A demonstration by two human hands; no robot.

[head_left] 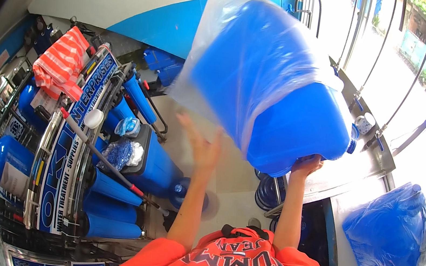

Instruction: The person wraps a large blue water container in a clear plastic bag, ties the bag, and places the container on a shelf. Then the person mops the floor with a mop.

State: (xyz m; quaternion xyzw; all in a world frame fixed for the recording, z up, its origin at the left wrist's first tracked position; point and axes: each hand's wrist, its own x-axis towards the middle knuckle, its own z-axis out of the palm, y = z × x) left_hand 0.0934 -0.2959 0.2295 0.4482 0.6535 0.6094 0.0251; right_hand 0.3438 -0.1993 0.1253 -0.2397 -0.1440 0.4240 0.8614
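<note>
A large blue plastic water jug (301, 125) is held up in front of me, tilted, its capped spout (352, 139) toward the right. A loose clear plastic bag (196, 60) covers its far part, leaving the near end bare. My right hand (307, 165) is closed around the handle at the jug's near end. Just left of the jug, my left hand (203, 145) is raised with its fingers spread, slightly blurred. It holds nothing and appears apart from the bag.
At left stands a metal rack (38, 174) with blue filter housings, beside a lidless-looking blue bin (156, 166). A sink counter (376, 156) with taps and a white cup (365, 123) runs along the right. Another bagged blue jug (385, 228) sits near right.
</note>
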